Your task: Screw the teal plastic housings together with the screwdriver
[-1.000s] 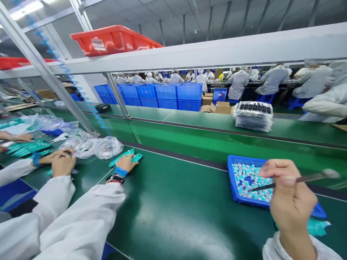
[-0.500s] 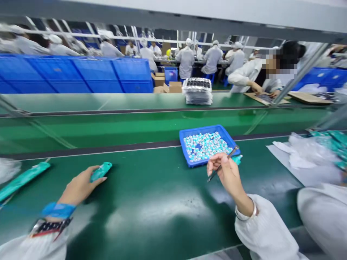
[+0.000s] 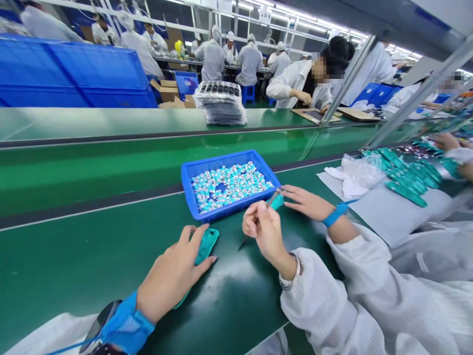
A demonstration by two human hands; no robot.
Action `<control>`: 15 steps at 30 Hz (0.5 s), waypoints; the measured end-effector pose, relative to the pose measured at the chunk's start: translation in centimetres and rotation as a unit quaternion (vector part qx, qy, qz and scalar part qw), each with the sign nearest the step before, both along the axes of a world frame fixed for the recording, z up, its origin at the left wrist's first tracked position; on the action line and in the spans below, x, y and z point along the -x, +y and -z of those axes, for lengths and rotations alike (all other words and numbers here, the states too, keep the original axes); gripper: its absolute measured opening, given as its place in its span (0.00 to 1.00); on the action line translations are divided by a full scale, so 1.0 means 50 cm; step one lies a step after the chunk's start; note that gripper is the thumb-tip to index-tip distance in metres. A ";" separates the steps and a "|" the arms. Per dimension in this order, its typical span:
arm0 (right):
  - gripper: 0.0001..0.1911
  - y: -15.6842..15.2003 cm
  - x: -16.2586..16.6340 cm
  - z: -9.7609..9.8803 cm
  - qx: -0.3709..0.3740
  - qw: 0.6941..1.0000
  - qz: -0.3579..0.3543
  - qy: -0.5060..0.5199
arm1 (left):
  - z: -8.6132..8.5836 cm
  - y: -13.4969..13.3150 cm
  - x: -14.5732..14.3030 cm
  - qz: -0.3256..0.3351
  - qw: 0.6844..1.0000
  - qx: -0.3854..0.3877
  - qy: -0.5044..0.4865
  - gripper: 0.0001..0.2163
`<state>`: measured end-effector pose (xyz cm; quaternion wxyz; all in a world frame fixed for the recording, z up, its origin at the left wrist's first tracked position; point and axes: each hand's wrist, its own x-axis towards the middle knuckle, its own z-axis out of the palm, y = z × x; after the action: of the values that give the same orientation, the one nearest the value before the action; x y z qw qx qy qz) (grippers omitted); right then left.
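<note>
My left hand [image 3: 172, 271], with a blue strap and watch at its wrist, grips a long teal plastic shell [image 3: 207, 244] from above, low over the green bench. Part of the shell is hidden under the palm. In my right hand [image 3: 266, 229], closed, is a pair of dark slim tweezers [image 3: 242, 243] pointing down to the left. Just behind that hand a blue tray [image 3: 186, 185] holds many small teal and white parts [image 3: 236, 185]. Another teal piece [image 3: 276, 202] lies at the tray's near right corner, partly covered by my hand and the tweezers.
A co-worker's hand [image 3: 310, 203] with a blue wrist strap reaches in from the right beside the teal piece. Farther right lie a white sheet [image 3: 373, 217], crumpled plastic [image 3: 360, 172] and several teal shells [image 3: 410, 172]. A slanted metal post [image 3: 349, 81] rises beyond the bench.
The view has swung right. My left hand, with the shell, is now nearer to the tray and my right hand. A co-worker's hand has come in at the teal piece.
</note>
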<state>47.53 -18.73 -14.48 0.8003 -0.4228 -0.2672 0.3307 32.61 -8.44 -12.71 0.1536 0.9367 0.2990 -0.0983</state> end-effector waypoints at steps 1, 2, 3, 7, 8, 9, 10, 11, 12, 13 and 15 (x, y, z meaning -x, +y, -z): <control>0.15 0.002 -0.002 0.000 0.005 1.000 -0.005 0.006 | 0.003 -0.003 -0.013 0.001 1.000 -0.007 0.000 0.27; 0.16 0.004 -0.005 0.000 0.009 1.000 -0.009 0.012 | 0.007 -0.006 -0.024 0.003 1.000 -0.016 0.002 0.27; 0.16 0.005 -0.007 -0.002 0.014 1.000 -0.015 0.015 | 0.011 -0.008 -0.034 0.008 1.000 -0.024 0.006 0.27; 0.20 -0.004 -0.010 -0.018 0.033 0.998 -0.043 0.021 | 0.024 -0.007 -0.064 0.025 0.999 -0.044 0.018 0.25; 0.21 -0.008 -0.008 -0.023 0.030 0.998 -0.051 0.019 | 0.027 -0.004 -0.070 0.028 0.998 -0.045 0.016 0.25; 0.22 -0.012 -0.006 -0.028 0.024 0.998 -0.056 0.018 | 0.029 0.000 -0.075 0.031 0.998 -0.046 0.014 0.24; 0.23 -0.016 -0.003 -0.032 0.016 0.998 -0.057 0.019 | 0.031 0.004 -0.080 0.034 0.998 -0.048 0.009 0.23; 0.23 -0.019 0.001 -0.036 0.006 0.998 -0.059 0.018 | 0.033 0.007 -0.084 0.038 0.998 -0.053 0.005 0.22; 0.23 -0.021 0.005 -0.038 -0.004 0.998 -0.060 0.017 | 0.035 0.009 -0.088 0.040 0.997 -0.061 0.001 0.21; 0.22 -0.023 0.009 -0.040 -0.013 0.998 -0.062 0.018 | 0.035 0.010 -0.090 0.041 0.997 -0.071 -0.003 0.21; 0.23 -0.024 0.019 -0.041 -0.037 0.997 -0.072 0.014 | 0.036 0.008 -0.092 0.039 0.995 -0.090 -0.009 0.21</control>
<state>46.58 -19.91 -12.42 0.7931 -0.3678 -0.2975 0.3838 37.19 -8.03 -14.49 0.0677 0.9585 0.2681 -0.0688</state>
